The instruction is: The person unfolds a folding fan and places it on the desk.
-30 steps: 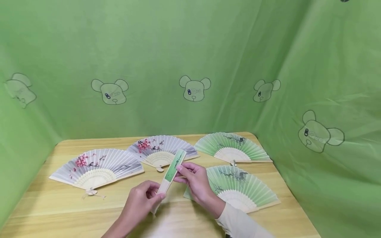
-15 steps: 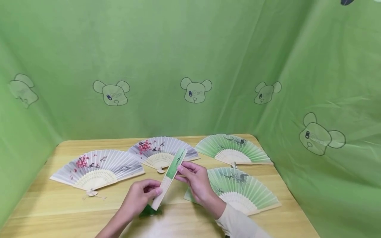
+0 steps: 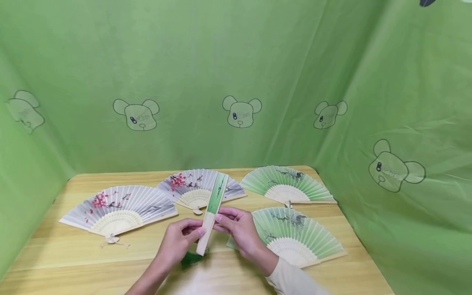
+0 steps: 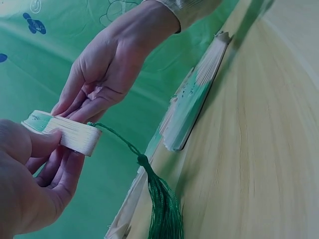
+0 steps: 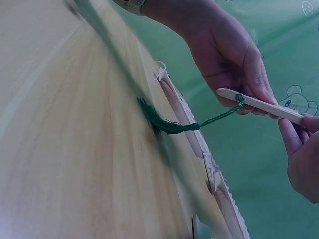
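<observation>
A folded hand fan (image 3: 212, 217), with green cloth and pale wooden ribs, is held tilted above the table between both hands. My left hand (image 3: 177, 239) pinches its wooden lower part between thumb and fingers, near the pivot end. Higher up, my right hand (image 3: 241, 229) pinches the fan's right edge, close to where green meets wood. From the pivot end a green tassel (image 4: 162, 204) hangs on a cord in the left wrist view. The left wrist view shows the stacked rib edges (image 4: 75, 137); some fingers are hidden behind the fan.
Two spread grey fans with red blossoms, one at left (image 3: 121, 205) and one at back middle (image 3: 184, 186), lie on the wooden table (image 3: 73, 262). Two spread green fans, one behind (image 3: 291, 186) and one in front (image 3: 298, 229), lie at right. Green curtains (image 3: 184, 61) surround the table.
The folded fan has turned more upright and shifted slightly right, its green face showing more. Its tassel has come into view below. Both hands keep hold; the spread fans have not moved.
</observation>
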`<state>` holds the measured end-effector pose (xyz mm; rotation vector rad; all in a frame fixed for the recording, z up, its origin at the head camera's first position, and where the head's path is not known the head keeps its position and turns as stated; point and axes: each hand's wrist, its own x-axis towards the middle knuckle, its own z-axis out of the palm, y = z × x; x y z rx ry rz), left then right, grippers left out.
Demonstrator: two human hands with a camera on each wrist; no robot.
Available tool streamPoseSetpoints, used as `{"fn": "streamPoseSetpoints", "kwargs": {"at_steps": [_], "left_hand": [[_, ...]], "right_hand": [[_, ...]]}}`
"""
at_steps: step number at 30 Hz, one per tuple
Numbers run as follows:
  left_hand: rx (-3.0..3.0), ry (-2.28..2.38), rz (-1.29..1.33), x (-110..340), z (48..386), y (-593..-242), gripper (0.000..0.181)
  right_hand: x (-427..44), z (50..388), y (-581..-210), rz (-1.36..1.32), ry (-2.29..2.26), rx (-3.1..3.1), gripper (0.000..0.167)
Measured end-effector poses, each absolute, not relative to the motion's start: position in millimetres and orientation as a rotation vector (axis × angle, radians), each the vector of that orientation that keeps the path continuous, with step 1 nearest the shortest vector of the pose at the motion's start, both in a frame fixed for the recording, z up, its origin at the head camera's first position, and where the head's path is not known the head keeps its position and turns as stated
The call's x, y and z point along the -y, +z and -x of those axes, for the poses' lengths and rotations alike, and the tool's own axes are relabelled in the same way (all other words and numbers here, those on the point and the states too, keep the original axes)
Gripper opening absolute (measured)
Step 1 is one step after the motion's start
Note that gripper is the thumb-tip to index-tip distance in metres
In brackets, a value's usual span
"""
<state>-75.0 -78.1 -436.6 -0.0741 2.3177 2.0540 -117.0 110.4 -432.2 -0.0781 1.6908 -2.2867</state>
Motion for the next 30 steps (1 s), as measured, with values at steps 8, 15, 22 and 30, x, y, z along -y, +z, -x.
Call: {"fn": "streamPoseSetpoints", "kwargs": {"at_steps": [8,15,22,30], "left_hand": [[-2.271,2.103,0.101,73.2,79.2,-437.1,0.022],[-2.237,2.117,0.140,72.4,79.3,-440.0,0.022],[-2.233,2.125,0.160,71.8,80.0,-441.3,0.020],[-2.203,2.153,0.192,69.5,82.0,-439.3,0.020]], "right_hand": [[-112.8,117.0,-436.2,0.102,-2.238,-1.735,0.037],[-113.9,115.9,-438.7,0.136,-2.180,-1.781,0.039],[-112.5,116.2,-440.0,0.133,-2.183,-1.800,0.037],[-111.7,116.6,-438.5,0.095,-2.218,-1.809,0.036]]}}
